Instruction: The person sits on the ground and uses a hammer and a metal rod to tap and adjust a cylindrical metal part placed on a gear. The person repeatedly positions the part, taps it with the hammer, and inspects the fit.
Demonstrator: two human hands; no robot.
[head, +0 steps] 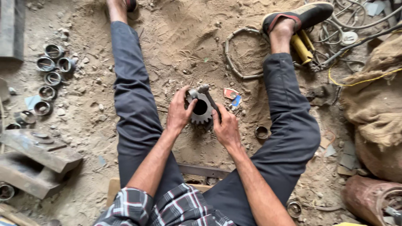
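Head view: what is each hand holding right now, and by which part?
The left hand grips the gear by its toothed rim, on the sandy floor. The right hand holds the hammer by its handle.

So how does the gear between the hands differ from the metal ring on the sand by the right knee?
The gear is toothed, larger and stands propped, touched by the left hand and right hand. The ring is smooth-rimmed, smaller, lies flat and is untouched. Both are round dark metal with a central hole.

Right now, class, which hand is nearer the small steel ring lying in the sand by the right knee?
Right hand is just left of the ring; left hand lies beyond the gear.
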